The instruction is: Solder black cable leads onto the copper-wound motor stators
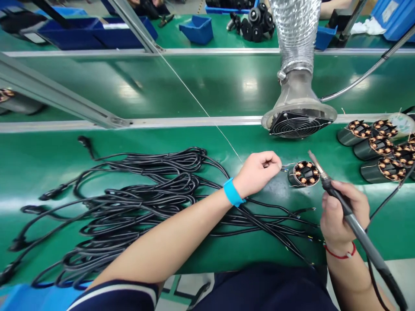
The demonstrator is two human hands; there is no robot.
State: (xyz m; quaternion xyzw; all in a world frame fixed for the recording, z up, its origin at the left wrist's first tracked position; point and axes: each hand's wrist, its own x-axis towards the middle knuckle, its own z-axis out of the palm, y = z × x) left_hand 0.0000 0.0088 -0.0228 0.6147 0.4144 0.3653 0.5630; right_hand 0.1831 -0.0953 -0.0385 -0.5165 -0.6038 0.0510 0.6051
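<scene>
My left hand (259, 172), with a blue wristband, is closed in a pinch. Thin wires (285, 167) stick out from its fingertips towards a motor stator (304, 174) with copper windings, which stands on the green bench. A thin silvery strand (207, 113) slants down from above to this hand; where it ends is hidden. My right hand (345, 211), with a red bracelet, grips a soldering iron (345, 207). The iron's tip points up and left, just above the stator's right side, apart from my left fingers.
Coiled black power cables (139, 203) cover the bench's left side, their stripped ends lying below my left hand. A fume extractor hood (298, 108) hangs beyond the stator. Several more stators (382, 170) stand at the right. Behind a metal rail are blue bins (196, 30) and black parts.
</scene>
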